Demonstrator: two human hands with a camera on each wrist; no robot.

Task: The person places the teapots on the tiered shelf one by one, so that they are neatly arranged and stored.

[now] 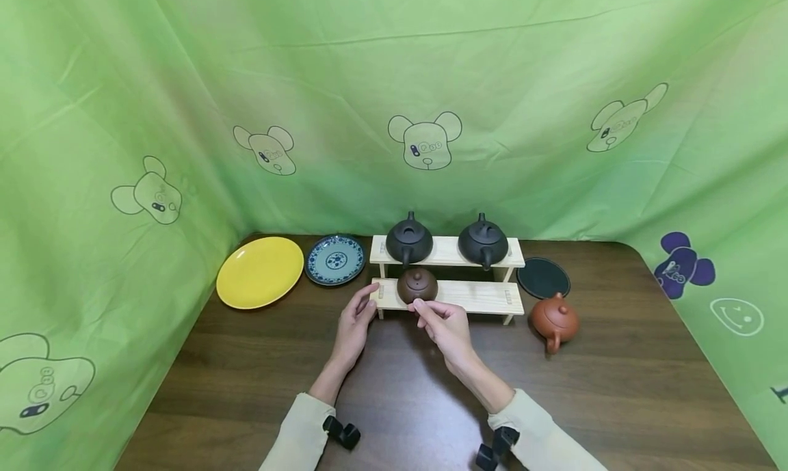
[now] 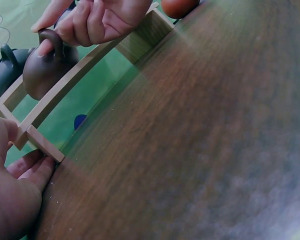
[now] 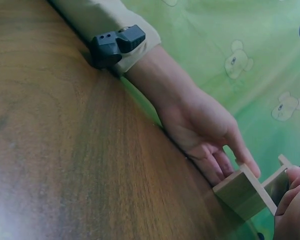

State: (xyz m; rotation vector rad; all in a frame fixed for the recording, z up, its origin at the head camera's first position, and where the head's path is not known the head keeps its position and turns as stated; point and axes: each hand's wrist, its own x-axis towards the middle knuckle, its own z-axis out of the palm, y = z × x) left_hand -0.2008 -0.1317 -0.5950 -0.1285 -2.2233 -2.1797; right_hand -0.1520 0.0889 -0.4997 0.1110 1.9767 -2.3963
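Note:
A small brown teapot (image 1: 417, 286) (image 2: 45, 70) stands on the lower shelf of a two-tier wooden rack (image 1: 474, 294) (image 2: 65, 90) (image 3: 240, 187). My right hand (image 1: 422, 309) (image 2: 50, 36) (image 3: 290, 192) pinches the teapot's handle from the front. At the rack's left end, my left hand (image 1: 371, 299) (image 2: 17, 155) (image 3: 232, 169) holds the lower shelf, thumb on top and fingers under and beside it. Two dark teapots (image 1: 409, 240) (image 1: 483, 242) sit on the upper shelf; the left wrist view shows one dark teapot (image 2: 5, 70) behind the brown one.
A yellow plate (image 1: 260, 271) and a blue patterned plate (image 1: 335, 260) lie left of the rack. A black round coaster (image 1: 543, 277) and an orange-red teapot (image 1: 554, 320) (image 2: 177, 6) are at its right. Green cloth walls surround the dark wooden table (image 1: 400, 402).

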